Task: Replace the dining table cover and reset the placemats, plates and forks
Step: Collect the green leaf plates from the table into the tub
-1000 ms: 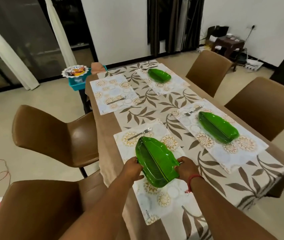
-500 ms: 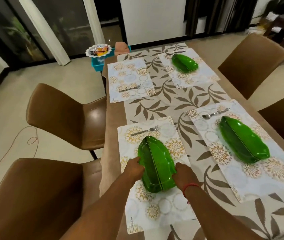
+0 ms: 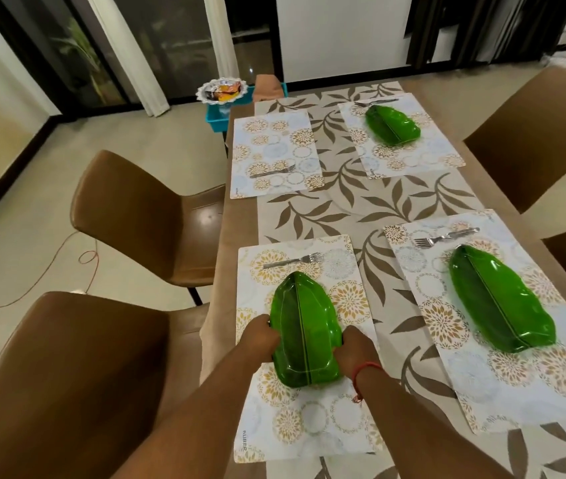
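Green plastic, leaf-shaped: the near plate (image 3: 304, 331) is gripped on both long edges, left hand (image 3: 260, 338) curled on its left rim, right hand (image 3: 352, 349) curled on its right rim, a red thread seen at the right wrist. Compared w/ a second ago the plate has been turned: its tip then leaned left across the mat, and now it is pointed straight up the table, lined up w/ the mat's long sides. It appears to be set down on the near placemat (image 3: 340, 416), tho contact underneath can't be confirmed. Judged from this, the setting is being squared off, and letting go is likely all that remains here.

Places relative to that plate: its fork (image 3: 293, 260) is laid crosswise just beyond the tip, on the same mat, not touching. To the right, across the leaf-print cover (image 3: 340, 205), a second plate (image 3: 500, 302) is laid at a slant on its own mat, w/ a fork (image 3: 445, 236) beyond it. Far right, a third plate (image 3: 392, 125) is set on a mat. Straight beyond, the far-left placemat (image 3: 274, 153) is laid w/ a fork (image 3: 272, 171) only, no plate. So approx. three of four settings look done; one plate is still owed there.
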